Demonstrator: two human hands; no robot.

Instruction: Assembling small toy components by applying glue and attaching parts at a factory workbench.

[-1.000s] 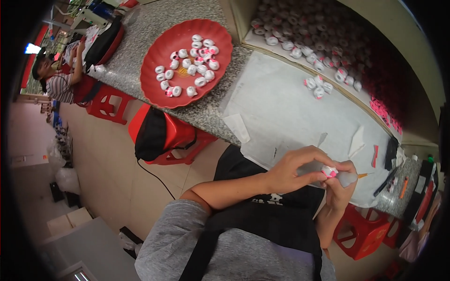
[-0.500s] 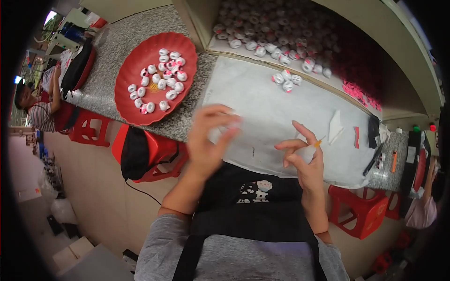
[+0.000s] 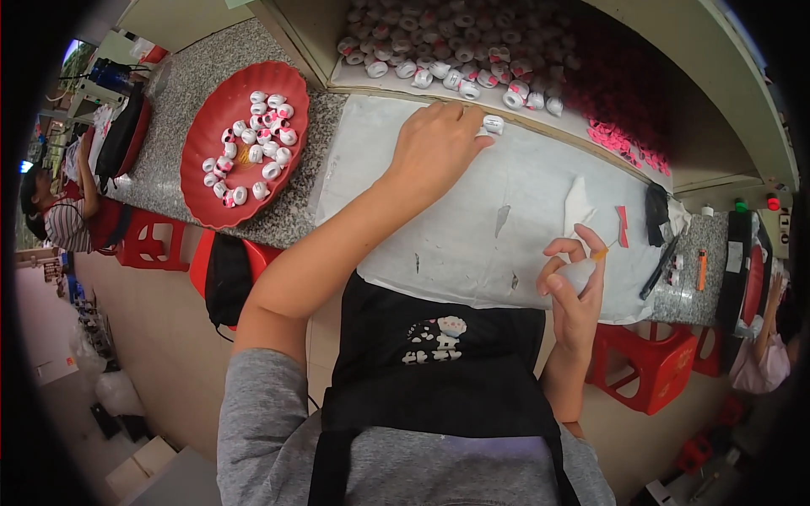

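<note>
My left hand (image 3: 434, 143) reaches to the far side of the white sheet (image 3: 380, 228), palm down, fingers curled over the spot by the shelf edge. A small white rounded piece (image 3: 492, 125) shows just beyond its fingers and thumb; what lies under the fingers is hidden. Nearer the right side, my right hand (image 3: 578, 295) is raised over the sheet. Its fingers are wrapped round a small whitish squeeze bottle (image 3: 577, 275) with an orange needle tip pointing up and away.
A red scalloped bowl (image 3: 198, 131) holds several white-and-pink pieces at left. Many more fill the shelf (image 3: 472, 51), beside a pink heap (image 3: 629, 145). Crumpled white paper (image 3: 580, 207), a red strip (image 3: 623, 226), a dark pen (image 3: 658, 270) and an orange marker (image 3: 702, 270) lie at right.
My left hand has moved away from me, from the sheet's near left to the small group of white pieces by the shelf. The right hand still holds the bottle.
</note>
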